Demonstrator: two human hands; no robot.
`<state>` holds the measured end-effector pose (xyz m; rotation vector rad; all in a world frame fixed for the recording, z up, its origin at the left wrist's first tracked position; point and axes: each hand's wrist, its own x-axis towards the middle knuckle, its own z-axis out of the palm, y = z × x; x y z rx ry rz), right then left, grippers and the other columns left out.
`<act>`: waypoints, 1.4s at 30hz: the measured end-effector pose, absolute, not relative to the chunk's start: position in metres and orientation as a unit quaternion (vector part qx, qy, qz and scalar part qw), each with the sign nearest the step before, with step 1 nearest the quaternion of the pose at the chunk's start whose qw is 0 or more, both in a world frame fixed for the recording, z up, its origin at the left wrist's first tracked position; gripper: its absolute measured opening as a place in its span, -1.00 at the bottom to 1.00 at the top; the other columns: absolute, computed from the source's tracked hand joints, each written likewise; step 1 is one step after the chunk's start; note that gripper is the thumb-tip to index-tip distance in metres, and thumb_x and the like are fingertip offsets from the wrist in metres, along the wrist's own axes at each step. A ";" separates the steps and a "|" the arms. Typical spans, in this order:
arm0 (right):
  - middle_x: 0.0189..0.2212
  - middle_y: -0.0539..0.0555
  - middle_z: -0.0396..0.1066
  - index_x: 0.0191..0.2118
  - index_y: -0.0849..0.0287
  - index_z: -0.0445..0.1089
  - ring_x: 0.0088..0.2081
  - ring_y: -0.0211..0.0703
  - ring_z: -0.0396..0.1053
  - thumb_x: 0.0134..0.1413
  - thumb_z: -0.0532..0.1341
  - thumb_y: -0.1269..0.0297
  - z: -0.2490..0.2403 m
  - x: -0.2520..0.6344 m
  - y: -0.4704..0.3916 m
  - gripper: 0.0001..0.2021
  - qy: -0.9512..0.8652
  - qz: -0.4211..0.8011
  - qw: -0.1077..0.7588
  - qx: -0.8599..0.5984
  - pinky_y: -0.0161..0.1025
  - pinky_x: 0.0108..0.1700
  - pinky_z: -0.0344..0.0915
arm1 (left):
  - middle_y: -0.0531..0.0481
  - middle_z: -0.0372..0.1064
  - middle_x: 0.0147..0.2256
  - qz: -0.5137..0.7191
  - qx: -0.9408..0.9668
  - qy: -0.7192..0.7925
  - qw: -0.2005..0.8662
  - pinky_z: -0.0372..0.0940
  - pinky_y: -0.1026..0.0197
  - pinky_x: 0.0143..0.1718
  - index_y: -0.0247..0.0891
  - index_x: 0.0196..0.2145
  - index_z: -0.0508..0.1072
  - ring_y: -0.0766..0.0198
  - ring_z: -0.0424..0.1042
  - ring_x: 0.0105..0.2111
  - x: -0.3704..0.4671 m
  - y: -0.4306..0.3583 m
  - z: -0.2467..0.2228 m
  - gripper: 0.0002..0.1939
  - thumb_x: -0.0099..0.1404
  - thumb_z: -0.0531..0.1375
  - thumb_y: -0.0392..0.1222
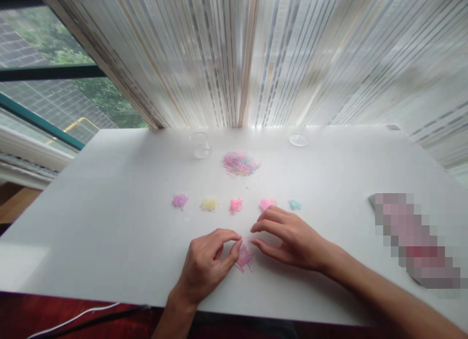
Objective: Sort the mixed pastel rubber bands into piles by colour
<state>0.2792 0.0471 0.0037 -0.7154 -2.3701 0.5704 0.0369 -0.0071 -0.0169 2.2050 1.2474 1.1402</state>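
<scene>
White table (109,222) by a curtained window. Left hand (206,266) pinches at small pink rubber-band clump (244,259); right hand (288,236) open, fingertips beside it. Sorting by colour underway; next needs a fine single-band pinch.

A white desk (109,222) carries all the things. Near its far edge, a little left of the middle, stands a small clear jar (200,145), and further right along the same edge lies a clear round lid (299,138). Between them, slightly nearer, sits a mixed pile of thin coloured bands (240,163). Across the middle of the desk runs a row of five small heaps: purple (180,200), yellow (209,204), pink (236,205), a lighter pink (266,203) and blue (294,205). Close to the near edge lies one more small pink clump (244,258). Toward the right edge rests a long blurred object (415,241).
</scene>
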 end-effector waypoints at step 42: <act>-0.45 0.04 0.44 -0.32 0.15 0.44 -0.41 -0.19 0.32 0.44 0.18 0.26 -0.006 0.274 0.038 -0.76 -0.896 0.148 0.301 -0.290 -0.24 -0.39 0.17 | 0.01 0.61 -0.31 0.400 0.775 0.462 0.162 0.34 0.35 -0.49 -0.24 -0.19 0.55 0.38 0.47 -0.49 0.038 -0.006 -0.017 -0.96 0.44 0.27 -0.31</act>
